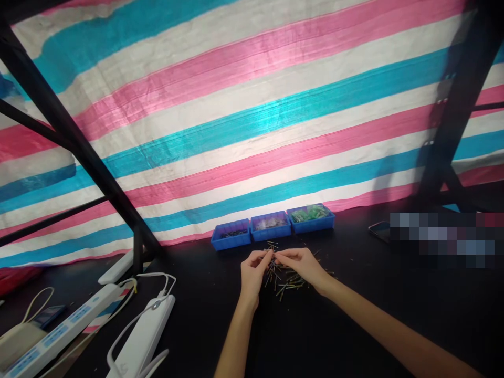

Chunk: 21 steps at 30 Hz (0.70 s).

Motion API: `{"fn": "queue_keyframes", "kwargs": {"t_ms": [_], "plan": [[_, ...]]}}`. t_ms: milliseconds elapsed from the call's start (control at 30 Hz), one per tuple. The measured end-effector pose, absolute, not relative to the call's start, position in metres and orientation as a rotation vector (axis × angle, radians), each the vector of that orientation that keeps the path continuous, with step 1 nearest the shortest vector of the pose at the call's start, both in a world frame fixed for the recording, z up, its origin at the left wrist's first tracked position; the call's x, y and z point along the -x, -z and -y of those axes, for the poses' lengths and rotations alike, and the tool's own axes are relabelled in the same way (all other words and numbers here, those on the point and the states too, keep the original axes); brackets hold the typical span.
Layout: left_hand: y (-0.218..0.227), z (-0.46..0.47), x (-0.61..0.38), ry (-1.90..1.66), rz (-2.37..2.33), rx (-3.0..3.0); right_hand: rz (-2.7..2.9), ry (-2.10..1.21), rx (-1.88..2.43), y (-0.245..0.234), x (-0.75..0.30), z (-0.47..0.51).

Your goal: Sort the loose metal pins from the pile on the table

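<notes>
A loose pile of thin metal pins (287, 281) lies on the black table (354, 325) in front of three blue trays. My left hand (254, 273) and my right hand (301, 264) meet above the pile, fingertips pinched together on a small part between them that is too small to name. The left blue tray (231, 234) holds dark pins, the middle blue tray (271, 225) holds pale small parts, and the right blue tray (311, 217) holds green parts.
A striped pink, blue and white tarp (252, 121) hangs behind the table. White power strips (142, 336) with cables lie at the left. A phone (380, 230) rests at the right. Black frame bars (71, 136) slant across the left side.
</notes>
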State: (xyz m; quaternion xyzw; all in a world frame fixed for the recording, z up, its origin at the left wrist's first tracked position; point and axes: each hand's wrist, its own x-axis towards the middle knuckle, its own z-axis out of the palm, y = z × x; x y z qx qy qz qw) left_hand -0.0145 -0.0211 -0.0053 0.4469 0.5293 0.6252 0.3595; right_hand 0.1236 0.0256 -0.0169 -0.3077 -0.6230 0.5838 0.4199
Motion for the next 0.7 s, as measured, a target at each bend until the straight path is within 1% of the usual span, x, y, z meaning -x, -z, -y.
{"fn": "queue_keyframes", "kwargs": {"t_ms": [133, 367, 533, 700], "plan": [[0.0046, 0.0228, 0.0106, -1.588, -1.321, -1.162, 1.723, -1.409, 0.690, 0.0218, -0.1210, -0.0232], [0.0100, 0.0216, 0.0072, -1.568, -1.296, -1.145, 1.747, -1.405, 0.667, 0.0275, -0.1177, -0.0233], [0.0084, 0.0207, 0.0089, -1.590, -1.327, -1.090, 1.706, -1.408, 0.692, 0.0254, -0.1185, -0.0237], [0.0067, 0.0202, 0.0126, -1.618, -1.356, -1.070, 1.536, -1.446, 0.743, 0.0219, -0.1208, -0.0260]]}}
